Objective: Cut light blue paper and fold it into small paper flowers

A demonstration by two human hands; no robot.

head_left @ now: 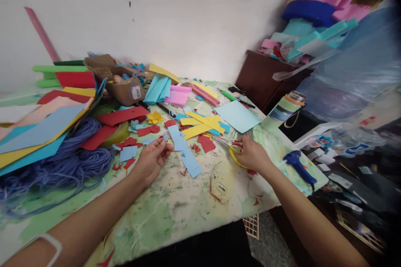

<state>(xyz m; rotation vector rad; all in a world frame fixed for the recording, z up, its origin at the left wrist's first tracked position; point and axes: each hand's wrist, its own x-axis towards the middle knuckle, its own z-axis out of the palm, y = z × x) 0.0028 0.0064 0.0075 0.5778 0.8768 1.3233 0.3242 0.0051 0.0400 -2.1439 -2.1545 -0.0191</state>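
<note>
My left hand (pixel 152 159) rests palm up on the table (pixel 175 208), fingers curled round a tiny blue paper piece (pixel 165 137). A long light blue paper strip (pixel 184 152) lies just to its right. My right hand (pixel 250 154) is closed on the yellow and red handles of a pair of scissors (pixel 233 148), whose blades point left on the table. Yellow strips (pixel 200 126) and a light blue square sheet (pixel 238 116) lie beyond the scissors. Red paper scraps (pixel 206 143) are scattered between my hands.
A heap of blue yarn (pixel 59 162) and stacked coloured sheets (pixel 40 129) fill the left. A cardboard box (pixel 120 83) stands at the back. A blue glue gun (pixel 297 166) lies near the right edge, by a bottle (pixel 283 110). Stacked paper rolls (pixel 316 12) sit on a dark cabinet.
</note>
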